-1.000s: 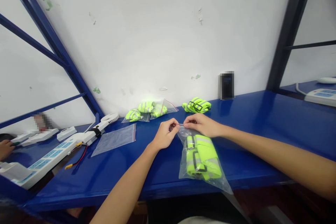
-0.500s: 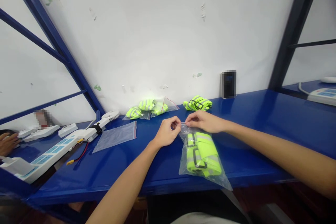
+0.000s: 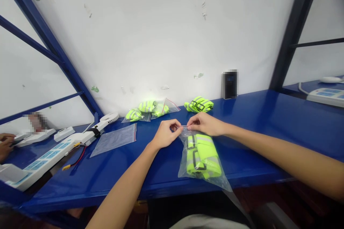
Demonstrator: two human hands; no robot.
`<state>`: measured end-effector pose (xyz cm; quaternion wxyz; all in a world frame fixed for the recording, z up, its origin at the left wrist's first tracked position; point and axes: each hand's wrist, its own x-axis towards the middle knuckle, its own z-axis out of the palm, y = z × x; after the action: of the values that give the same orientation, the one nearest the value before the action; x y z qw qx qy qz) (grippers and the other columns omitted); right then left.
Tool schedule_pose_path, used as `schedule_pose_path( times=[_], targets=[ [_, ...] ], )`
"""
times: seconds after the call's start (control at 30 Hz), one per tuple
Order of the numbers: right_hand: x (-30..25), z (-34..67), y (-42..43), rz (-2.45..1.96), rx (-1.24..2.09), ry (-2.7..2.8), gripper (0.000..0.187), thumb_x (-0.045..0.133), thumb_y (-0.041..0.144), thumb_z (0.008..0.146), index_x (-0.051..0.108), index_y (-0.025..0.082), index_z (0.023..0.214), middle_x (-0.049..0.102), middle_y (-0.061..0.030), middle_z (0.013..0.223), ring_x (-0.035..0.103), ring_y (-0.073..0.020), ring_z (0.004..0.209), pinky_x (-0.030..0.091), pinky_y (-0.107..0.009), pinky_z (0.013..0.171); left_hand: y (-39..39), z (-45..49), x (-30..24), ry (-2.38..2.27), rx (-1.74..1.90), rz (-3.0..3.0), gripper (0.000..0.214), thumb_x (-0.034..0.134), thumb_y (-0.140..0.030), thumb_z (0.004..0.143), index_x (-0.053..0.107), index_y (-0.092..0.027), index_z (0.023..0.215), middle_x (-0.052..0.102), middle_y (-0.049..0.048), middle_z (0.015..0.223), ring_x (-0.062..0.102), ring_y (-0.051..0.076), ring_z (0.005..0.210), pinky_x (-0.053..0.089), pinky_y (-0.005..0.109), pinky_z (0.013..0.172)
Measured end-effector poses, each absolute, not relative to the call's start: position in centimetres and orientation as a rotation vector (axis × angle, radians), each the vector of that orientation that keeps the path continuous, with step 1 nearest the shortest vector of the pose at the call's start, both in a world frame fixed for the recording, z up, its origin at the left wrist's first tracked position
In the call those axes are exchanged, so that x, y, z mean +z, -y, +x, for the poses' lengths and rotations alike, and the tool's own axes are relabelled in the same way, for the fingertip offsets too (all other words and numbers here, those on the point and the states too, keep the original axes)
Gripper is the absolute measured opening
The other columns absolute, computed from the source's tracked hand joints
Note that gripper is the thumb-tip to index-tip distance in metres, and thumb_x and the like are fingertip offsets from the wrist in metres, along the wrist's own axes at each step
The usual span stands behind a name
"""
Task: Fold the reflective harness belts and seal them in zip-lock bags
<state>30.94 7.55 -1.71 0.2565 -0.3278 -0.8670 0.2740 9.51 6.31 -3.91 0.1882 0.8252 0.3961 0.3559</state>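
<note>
A clear zip bag [image 3: 183, 167] lies near the table's front edge, with a folded neon-yellow reflective strap [image 3: 208, 150] inside it. Grey bands and black buckles show through the plastic. At the bag's top edge, my left hand [image 3: 168, 133] pinches the zip strip between thumb and fingers. Close beside it, my right hand [image 3: 202, 123] pinches the same strip from the right. The bag's lower corner reaches over the table edge.
An unbagged reflective strap bundle [image 3: 199, 105] and several bagged ones [image 3: 147, 106] lie along the wall. Left are a flat zip bag [image 3: 114, 140], a white fan [image 3: 109, 117], a power strip [image 3: 51, 154] and a cable [image 3: 79, 159]. Another person's hand [image 3: 5, 145] is far left.
The whole view has shifted slightly, so things sit a little further left. Both hands still pinch the bag's top edge. The other person's hand at far left has moved.
</note>
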Motion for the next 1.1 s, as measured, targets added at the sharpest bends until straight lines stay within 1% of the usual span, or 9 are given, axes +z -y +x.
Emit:
schedule_pose_path(
  times=[0.13,0.3,0.47,0.7,0.8,0.9,1.1],
  targets=[
    [-1.8,30.8,-7.5,-0.922,0.722,2.363,0.033,0.057,0.040,0.082,0.074,0.012,0.085,0.068,-0.0047,0.072,0.051,-0.0140,0.061,0.037,-0.025,0.057,-6.5,9.5,-4.0,-1.100,0.944,2.303,0.019,0.056,-0.032,0.082,0.063,-0.014,0.083,0.062,0.0015,0.073,0.052,0.012,0.063,0.042,0.023,0.063],
    [-1.7,30.9,-7.4,-0.873,0.672,2.416,0.034,0.050,0.036,0.087,0.073,0.011,0.087,0.070,-0.0055,0.076,0.054,-0.0150,0.064,0.038,-0.025,0.060,-6.4,9.5,-4.0,-1.059,0.925,2.297,0.022,0.051,-0.032,0.087,0.061,-0.014,0.079,0.059,0.0008,0.072,0.051,0.012,0.065,0.040,0.023,0.064],
    [-1.8,31.0,-7.5,-0.879,0.664,2.411,0.034,0.051,0.037,0.087,0.073,0.012,0.086,0.068,-0.0046,0.073,0.052,-0.0142,0.062,0.037,-0.024,0.058,-6.4,9.5,-3.9,-1.037,0.928,2.281,0.023,0.050,-0.034,0.088,0.060,-0.014,0.079,0.058,0.0000,0.072,0.050,0.012,0.066,0.039,0.022,0.064],
    [-2.2,31.1,-7.9,-0.891,0.697,2.346,0.031,0.058,0.038,0.082,0.073,0.012,0.086,0.069,-0.0046,0.073,0.052,-0.0140,0.062,0.037,-0.024,0.056,-6.4,9.7,-4.0,-1.026,0.961,2.322,0.021,0.051,-0.031,0.087,0.061,-0.014,0.081,0.061,0.0016,0.075,0.053,0.013,0.068,0.042,0.023,0.065],
    [-2.2,31.1,-8.0,-0.908,0.748,2.309,0.030,0.062,0.039,0.079,0.074,0.012,0.085,0.068,-0.0041,0.070,0.052,-0.0137,0.060,0.037,-0.024,0.056,-6.4,9.6,-3.9,-1.028,0.985,2.331,0.019,0.054,-0.030,0.086,0.062,-0.014,0.081,0.063,0.0026,0.076,0.055,0.013,0.069,0.043,0.024,0.066],
    [-2.3,31.2,-8.2,-0.888,0.822,2.281,0.030,0.065,0.039,0.076,0.076,0.013,0.086,0.070,-0.0042,0.072,0.054,-0.0142,0.062,0.039,-0.025,0.057,-6.4,9.6,-3.9,-1.033,1.005,2.332,0.018,0.055,-0.030,0.085,0.063,-0.014,0.081,0.064,0.0029,0.076,0.056,0.013,0.069,0.044,0.024,0.066],
    [-2.2,31.3,-8.4,-0.890,0.866,2.203,0.028,0.069,0.038,0.071,0.076,0.013,0.082,0.068,-0.0043,0.071,0.054,-0.0144,0.062,0.040,-0.025,0.058,-6.3,9.6,-3.7,-1.027,1.108,2.371,0.016,0.058,-0.028,0.084,0.066,-0.015,0.082,0.067,0.0048,0.082,0.059,0.014,0.075,0.046,0.025,0.071]
  ],
)
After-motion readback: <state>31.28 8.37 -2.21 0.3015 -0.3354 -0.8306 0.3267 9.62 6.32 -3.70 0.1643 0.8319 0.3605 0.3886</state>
